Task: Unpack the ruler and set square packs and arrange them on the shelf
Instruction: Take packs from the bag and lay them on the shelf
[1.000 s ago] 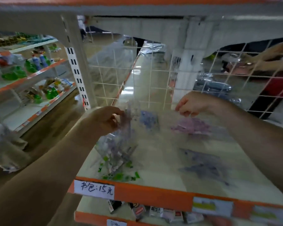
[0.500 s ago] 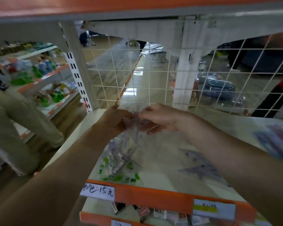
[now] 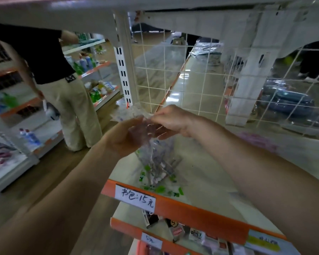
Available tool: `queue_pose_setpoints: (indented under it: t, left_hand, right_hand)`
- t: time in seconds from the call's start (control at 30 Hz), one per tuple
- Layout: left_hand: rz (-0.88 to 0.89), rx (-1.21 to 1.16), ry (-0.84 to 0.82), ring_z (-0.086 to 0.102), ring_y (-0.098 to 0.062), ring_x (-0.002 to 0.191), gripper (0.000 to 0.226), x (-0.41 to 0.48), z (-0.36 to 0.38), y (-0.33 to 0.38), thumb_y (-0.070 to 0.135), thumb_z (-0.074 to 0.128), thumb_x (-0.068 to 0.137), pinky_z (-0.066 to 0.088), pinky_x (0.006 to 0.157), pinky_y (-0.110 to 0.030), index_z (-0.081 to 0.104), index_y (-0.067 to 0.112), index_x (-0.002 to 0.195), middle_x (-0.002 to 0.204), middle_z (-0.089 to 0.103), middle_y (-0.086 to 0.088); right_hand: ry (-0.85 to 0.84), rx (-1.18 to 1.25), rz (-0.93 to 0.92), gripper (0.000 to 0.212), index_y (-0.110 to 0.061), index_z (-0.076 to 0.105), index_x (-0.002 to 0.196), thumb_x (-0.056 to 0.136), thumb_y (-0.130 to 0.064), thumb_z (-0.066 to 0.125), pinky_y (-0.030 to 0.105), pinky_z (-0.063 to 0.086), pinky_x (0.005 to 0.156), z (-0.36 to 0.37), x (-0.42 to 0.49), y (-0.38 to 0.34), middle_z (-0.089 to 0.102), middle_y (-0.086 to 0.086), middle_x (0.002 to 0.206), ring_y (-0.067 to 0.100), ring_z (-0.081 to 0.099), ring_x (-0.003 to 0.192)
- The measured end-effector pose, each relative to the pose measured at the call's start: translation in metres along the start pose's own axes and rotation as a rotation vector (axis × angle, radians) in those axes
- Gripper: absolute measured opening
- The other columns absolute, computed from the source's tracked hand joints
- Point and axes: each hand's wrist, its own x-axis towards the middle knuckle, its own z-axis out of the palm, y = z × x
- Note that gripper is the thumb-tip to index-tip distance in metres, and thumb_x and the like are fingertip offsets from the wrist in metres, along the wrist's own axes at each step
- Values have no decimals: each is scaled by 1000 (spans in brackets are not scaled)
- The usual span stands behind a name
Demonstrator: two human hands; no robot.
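Ruler and set square packs (image 3: 156, 170) sit inside the clear crinkly plastic bag (image 3: 153, 148), whose bottom rests on the cream metal shelf (image 3: 206, 173) just behind its orange front strip (image 3: 191, 216). My left hand (image 3: 124, 138) holds the bag's neck while my right hand (image 3: 170, 119) pinches the mouth edge. I judge it best to steady the left, peel the mouth wide with the right, then draw the packs out flat.
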Motion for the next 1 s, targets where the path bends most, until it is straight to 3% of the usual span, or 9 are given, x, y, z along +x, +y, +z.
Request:
queue_pose_setpoints:
  t: [0.07, 0.13, 0.3, 0.37, 0.47, 0.57, 0.63, 0.9, 1.0]
  left_hand:
    - [12, -99, 45, 66, -19, 77, 45, -1, -25, 5, 10, 89, 50, 57, 75, -32, 61, 11, 85, 84, 67, -4]
    - [-8, -144, 94, 65, -18, 76, 63, -8, -43, 9, 5, 93, 37, 57, 75, -33, 56, 12, 88, 81, 65, -2]
    - [-55, -144, 157, 65, -19, 72, 49, -14, -55, 8, 2, 89, 41, 58, 67, -36, 57, 9, 77, 79, 62, -5]
    - [-76, -130, 148, 66, -19, 70, 59, -14, -55, 6, 1, 93, 28, 58, 66, -37, 58, 9, 74, 76, 64, -7]
    - [-106, -156, 185, 67, -20, 68, 59, -17, -51, 4, -3, 92, 24, 59, 65, -38, 61, 6, 72, 75, 64, -9]
    - [-136, -146, 248, 62, -22, 77, 29, -20, -44, 6, 1, 77, 58, 58, 57, -37, 58, 5, 80, 78, 62, -12]
    - [-135, -143, 280, 59, -23, 80, 19, -22, -43, 8, 5, 68, 67, 57, 54, -36, 56, 5, 82, 78, 62, -12]
    - [-76, -162, 171, 63, -26, 84, 63, -29, -52, 13, 2, 91, 39, 58, 71, -44, 61, 4, 95, 91, 62, -14]
    - [-87, -93, 200, 65, -28, 82, 46, -28, -44, 11, 10, 78, 63, 59, 70, -42, 59, 4, 104, 95, 63, -15]
  right_hand:
    - [65, -246, 42, 18, -2, 66, 98, 92, -12, 53, 34, 57, 68, -8, 1, 8, 69, 13, 88, 24, 68, 72]
    - [116, -641, 74, 27, -2, 64, 110, 92, -19, 54, 31, 53, 68, -12, 3, 21, 68, 16, 105, 29, 67, 89]
    - [66, -988, 174, 70, -7, 47, 130, 82, -57, 62, 33, 43, 87, 2, 9, 40, 50, 16, 132, 34, 52, 116]
    - [32, -972, 186, 70, -7, 46, 130, 81, -53, 66, 35, 44, 86, 6, 12, 38, 48, 15, 129, 33, 52, 114]
    - [2, -870, 214, 40, -6, 57, 105, 81, -34, 73, 29, 43, 68, 6, 14, 31, 57, 11, 102, 27, 58, 89]
    - [-13, -799, 245, 28, -9, 51, 74, 80, -26, 73, 25, 40, 52, 6, 15, 27, 55, 6, 75, 20, 54, 65]
    - [1, -767, 257, 28, -9, 52, 72, 79, -24, 74, 24, 40, 50, 5, 16, 26, 54, 7, 69, 22, 55, 62]
    - [82, -389, 193, 3, -6, 58, 87, 86, -4, 60, 19, 40, 45, -9, 15, 35, 53, 10, 69, 18, 50, 53]
    - [-45, -132, 122, 12, -9, 58, 82, 93, -8, 54, 18, 41, 48, -5, 6, 17, 53, 5, 65, 11, 50, 51]
